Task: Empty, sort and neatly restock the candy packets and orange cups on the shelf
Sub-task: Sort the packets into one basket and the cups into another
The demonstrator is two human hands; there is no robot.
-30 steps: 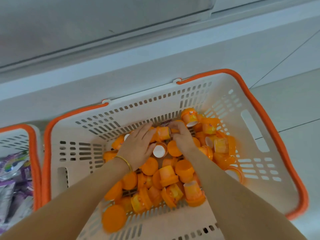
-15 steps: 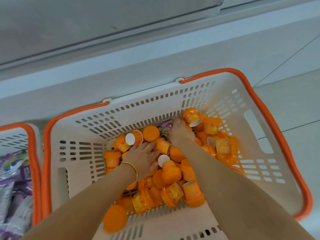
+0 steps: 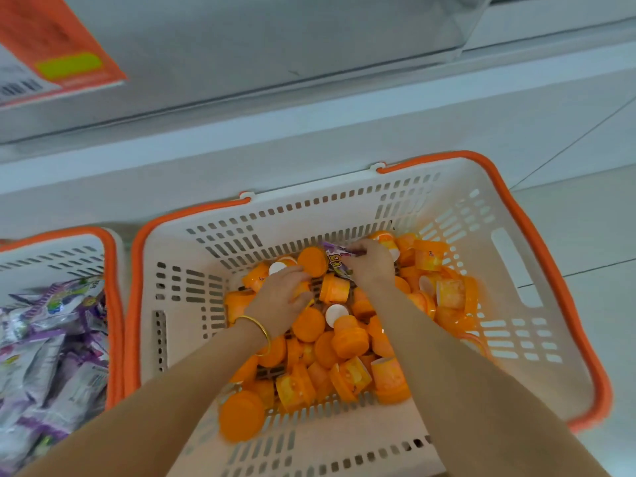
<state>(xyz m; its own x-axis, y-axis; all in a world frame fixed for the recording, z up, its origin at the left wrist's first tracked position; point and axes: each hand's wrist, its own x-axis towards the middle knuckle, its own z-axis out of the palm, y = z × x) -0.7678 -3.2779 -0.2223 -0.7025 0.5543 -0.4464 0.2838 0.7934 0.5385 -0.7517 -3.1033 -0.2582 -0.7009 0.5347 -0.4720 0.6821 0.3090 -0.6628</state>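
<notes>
Packet (image 3: 335, 261) pinched by right hand (image 3: 371, 267), left hand (image 3: 280, 299) laid on cups (image 3: 349, 339), its grip unclear: if tugged, cups beside the hands may be scattered.

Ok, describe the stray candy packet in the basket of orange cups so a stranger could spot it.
Find the white, orange-rimmed basket full of orange cups. Look by its far wall, where the right hand pinches a candy packet. It is the only flat purple-and-white wrapper among round orange tubs.
</notes>
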